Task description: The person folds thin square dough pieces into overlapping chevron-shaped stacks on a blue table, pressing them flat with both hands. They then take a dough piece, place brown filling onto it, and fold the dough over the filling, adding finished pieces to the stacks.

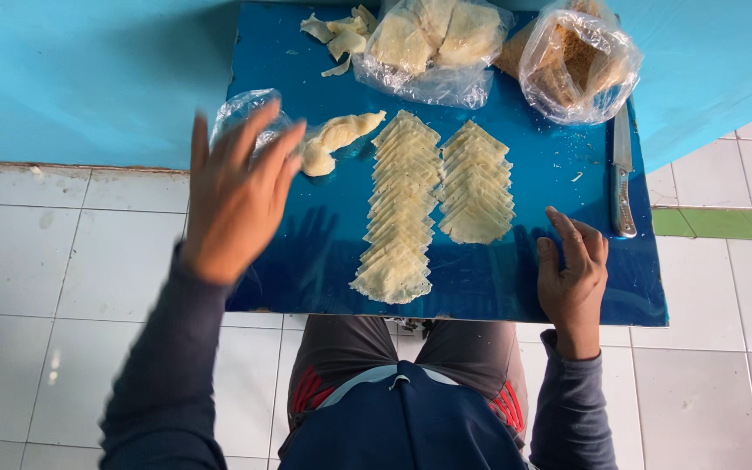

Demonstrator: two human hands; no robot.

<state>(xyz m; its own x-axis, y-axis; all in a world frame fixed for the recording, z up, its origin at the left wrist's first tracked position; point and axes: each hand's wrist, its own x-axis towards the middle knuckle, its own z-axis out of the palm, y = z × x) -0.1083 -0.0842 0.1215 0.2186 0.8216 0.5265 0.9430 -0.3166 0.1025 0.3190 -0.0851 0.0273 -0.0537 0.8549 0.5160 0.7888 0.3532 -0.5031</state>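
Head view, looking down on a glossy blue surface (324, 261) set against a light blue wall above a white tiled floor. The left hand (237, 196) hovers over the surface's left part, fingers spread and slightly blurred, its grip empty; its fingertips lie just over a crumpled clear plastic wrapper (241, 109) near the left edge. Immediately right of that hand lies a pale dough lump (337, 139), elongated, creamy yellow and irregular in outline. By its look it is soft, light and somewhat tacky; it would probably deform under pressure and is best taken gently around its thicker end, from the sides.

The right hand (574, 274) rests at the near edge toward the right corner, fingers loosely curled and holding nothing. Between the hands run two rows of thin, overlapping dough sheets: a longer row (398, 209) at the centre, reaching toward the near edge, and a shorter row (476, 183) just beside it on the right. These sheets appear thin and liable to tear.

At the far edge sit dough scraps (341, 35), a clear bag of pale sheets (433, 43) and a clear bag of brown crumbs (578, 61). A knife (622, 174) lies along the right edge.
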